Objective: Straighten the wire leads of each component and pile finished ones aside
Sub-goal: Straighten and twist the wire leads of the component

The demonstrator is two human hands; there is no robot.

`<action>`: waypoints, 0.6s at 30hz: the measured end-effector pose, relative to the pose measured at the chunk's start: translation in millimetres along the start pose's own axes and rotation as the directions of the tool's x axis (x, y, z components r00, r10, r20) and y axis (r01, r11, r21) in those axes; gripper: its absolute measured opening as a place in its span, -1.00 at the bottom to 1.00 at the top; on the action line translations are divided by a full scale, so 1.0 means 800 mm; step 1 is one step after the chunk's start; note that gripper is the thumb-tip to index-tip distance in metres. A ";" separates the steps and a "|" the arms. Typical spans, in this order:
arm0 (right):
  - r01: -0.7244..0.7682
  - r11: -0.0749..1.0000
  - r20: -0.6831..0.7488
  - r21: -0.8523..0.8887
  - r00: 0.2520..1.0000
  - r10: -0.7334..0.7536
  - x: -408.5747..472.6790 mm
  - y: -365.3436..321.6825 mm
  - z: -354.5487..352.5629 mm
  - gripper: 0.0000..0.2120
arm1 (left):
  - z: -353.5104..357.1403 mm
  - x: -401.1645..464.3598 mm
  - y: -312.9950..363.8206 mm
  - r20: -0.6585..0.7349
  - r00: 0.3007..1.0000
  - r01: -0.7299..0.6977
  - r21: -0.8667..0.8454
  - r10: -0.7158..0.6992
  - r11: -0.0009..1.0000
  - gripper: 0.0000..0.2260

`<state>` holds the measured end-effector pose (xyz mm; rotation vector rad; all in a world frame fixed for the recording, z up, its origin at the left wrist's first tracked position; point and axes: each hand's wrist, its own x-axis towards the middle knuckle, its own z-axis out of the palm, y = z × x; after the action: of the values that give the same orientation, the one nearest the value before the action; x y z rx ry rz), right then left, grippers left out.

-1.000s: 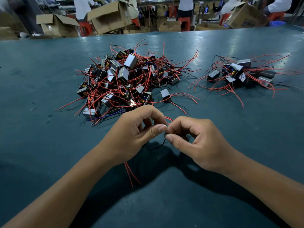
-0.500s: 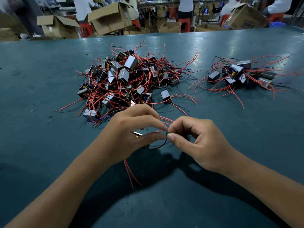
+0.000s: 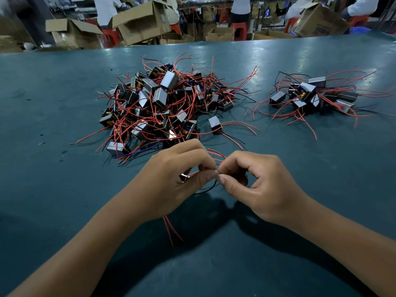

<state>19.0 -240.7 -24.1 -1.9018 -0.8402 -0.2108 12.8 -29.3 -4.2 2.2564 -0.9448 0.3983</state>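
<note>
My left hand [image 3: 171, 181] grips a small boxy component [image 3: 183, 177], mostly hidden in the palm, with red leads trailing out below the wrist [image 3: 171, 230]. My right hand [image 3: 261, 187] pinches a wire lead [image 3: 205, 190] of that component right at my left thumb tip; a thin black wire loops beneath the fingers. A large tangled pile of components [image 3: 162, 103] with red and black leads lies beyond my hands. A smaller pile [image 3: 312, 95] sits to the far right.
The work lies on a wide teal table [image 3: 64, 189]. One loose component [image 3: 215, 123] rests between the big pile and my hands. Cardboard boxes [image 3: 141, 22], red stools and people stand past the table's far edge.
Both hands stayed together at the same spot. My left fingers have shifted a little on the component, and the wire's black loop now shows below the fingertips.
</note>
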 end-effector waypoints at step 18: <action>0.075 0.988 -0.017 -0.133 0.997 -0.078 -0.003 0.000 0.003 -0.97 | 0.009 0.002 0.019 0.276 0.802 0.566 -0.634 -0.529 0.527 -0.87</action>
<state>16.9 -239.5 -26.3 -1.9879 -0.9037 -0.3413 3.4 -43.2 -2.1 1.7031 -0.2495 -0.2833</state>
